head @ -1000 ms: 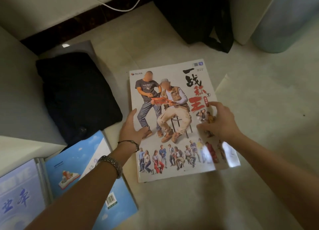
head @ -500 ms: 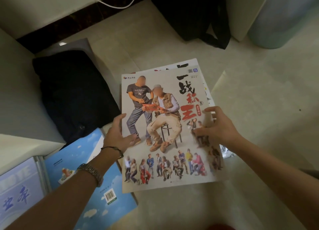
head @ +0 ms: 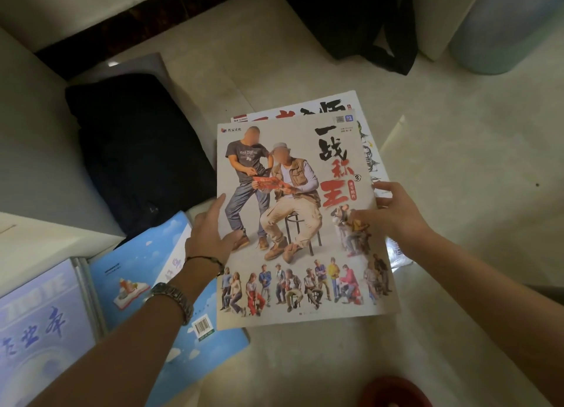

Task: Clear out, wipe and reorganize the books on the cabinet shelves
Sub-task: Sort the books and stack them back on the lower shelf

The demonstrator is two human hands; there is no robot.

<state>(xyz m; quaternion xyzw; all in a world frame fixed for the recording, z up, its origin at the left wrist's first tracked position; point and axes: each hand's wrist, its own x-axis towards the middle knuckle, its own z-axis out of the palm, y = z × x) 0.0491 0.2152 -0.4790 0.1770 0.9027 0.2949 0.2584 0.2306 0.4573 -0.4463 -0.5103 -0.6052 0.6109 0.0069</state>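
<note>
Gripping the large book (head: 293, 223) titled "一战称王", both hands (head: 210, 238) (head: 393, 217) pinch its side edges with curled fingers.

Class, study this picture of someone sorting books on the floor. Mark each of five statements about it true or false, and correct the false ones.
1. Both hands grip the large photo book. True: left hand at its left edge, right hand at its right.
2. Another book lies beneath it. True.
3. The blue sky-cover book lies to its right. False: to its left.
4. The left wrist is bare. False: it wears a watch.
5. A dark folded cloth lies on the floor. True.
</note>
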